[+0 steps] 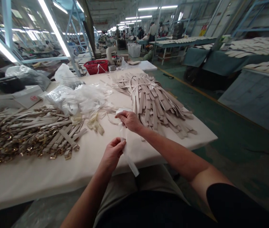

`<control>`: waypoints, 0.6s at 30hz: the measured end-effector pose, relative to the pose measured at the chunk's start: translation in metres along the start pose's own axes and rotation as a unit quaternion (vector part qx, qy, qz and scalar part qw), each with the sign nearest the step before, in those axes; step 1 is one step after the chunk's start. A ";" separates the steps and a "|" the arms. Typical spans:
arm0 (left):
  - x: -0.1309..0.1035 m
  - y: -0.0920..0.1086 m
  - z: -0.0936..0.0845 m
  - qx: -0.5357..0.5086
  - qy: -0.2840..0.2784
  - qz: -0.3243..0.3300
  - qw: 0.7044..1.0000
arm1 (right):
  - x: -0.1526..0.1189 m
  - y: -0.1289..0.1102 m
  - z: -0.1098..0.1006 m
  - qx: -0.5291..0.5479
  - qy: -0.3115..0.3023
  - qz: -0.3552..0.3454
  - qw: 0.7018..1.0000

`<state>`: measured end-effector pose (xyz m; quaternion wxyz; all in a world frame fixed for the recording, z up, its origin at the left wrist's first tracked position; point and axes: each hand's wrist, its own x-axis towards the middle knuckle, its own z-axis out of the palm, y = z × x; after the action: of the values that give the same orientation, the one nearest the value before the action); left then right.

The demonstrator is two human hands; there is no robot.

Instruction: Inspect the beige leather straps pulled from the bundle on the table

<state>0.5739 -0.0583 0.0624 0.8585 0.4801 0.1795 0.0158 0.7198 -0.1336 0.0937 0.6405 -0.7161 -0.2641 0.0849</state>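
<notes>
A whitish, translucent strip point(130, 161) hangs between my hands, its lower end dangling past the table's front edge. My left hand point(113, 152) is closed on the strip partway down, thumb pressed against the fingers. Higher up, my right hand point(129, 120) pinches its upper part. Just beyond the right hand lies a large bundle of beige straps point(148, 101), tied round near its far end. Left of my hands, a pale yellow glove-like piece point(95, 124) rests on the cloth-covered table point(96, 152). Whether the strip is plastic or fabric I cannot tell.
A heap of straps with gold-coloured buckles point(29, 139) covers the table's left side. Behind it are crumpled clear plastic bags point(75, 95) and a white box point(29, 96). A red basket point(96, 67) stands at the back. Other worktables point(184, 41) and people are beyond.
</notes>
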 end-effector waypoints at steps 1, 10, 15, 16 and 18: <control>-0.002 -0.001 0.000 0.000 -0.010 -0.016 1.000 | 0.001 0.002 -0.001 0.001 0.003 0.002 1.000; -0.017 -0.014 0.001 0.019 -0.062 -0.082 0.995 | 0.010 0.018 -0.009 -0.002 0.009 0.019 1.000; -0.027 -0.032 -0.007 0.073 -0.064 -0.134 0.986 | 0.007 0.022 -0.013 -0.031 -0.012 0.025 0.999; -0.028 -0.036 -0.009 0.080 -0.069 -0.142 0.984 | 0.005 0.022 -0.013 -0.041 -0.021 0.025 0.999; -0.027 -0.043 -0.012 0.090 -0.095 -0.166 0.977 | 0.002 0.021 -0.011 -0.062 -0.036 0.021 0.997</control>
<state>0.5382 -0.0769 0.0286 0.8158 0.5180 0.1746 -0.1889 0.7321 -0.1429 0.0760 0.5831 -0.7563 -0.2763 0.1075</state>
